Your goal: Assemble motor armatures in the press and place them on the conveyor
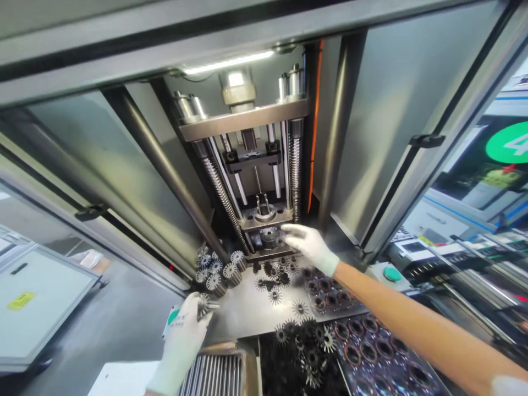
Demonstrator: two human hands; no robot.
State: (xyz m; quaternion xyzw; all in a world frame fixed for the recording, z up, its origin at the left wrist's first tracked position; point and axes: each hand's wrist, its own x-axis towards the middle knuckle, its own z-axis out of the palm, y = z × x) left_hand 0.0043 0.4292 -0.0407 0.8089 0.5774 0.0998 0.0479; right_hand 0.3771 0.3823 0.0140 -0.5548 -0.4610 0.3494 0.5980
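My left hand [187, 324], in a white glove, is closed around a slotted metal rotor core [204, 306] at the near left corner of the metal work plate. My right hand [311, 247], gloved as well, reaches in front of the press's lower base [270, 235] with its fingers stretched out and nothing visible in them. Above that hand stands a round pronged fixture [264, 209] on the press plate. Several stacked rotor cores [214, 267] sit left of the press. Loose star-shaped laminations [275, 296] lie scattered on the work plate [241, 308].
Clear plastic trays [367, 352] of copper-edged rings lie at the right, partly under my right forearm. A box of metal shafts [212, 374] is at the front, beside a dark heap of star-shaped pieces [307, 344]. Green buttons [391, 274] flank the press; steel columns [159, 170] rise on both sides.
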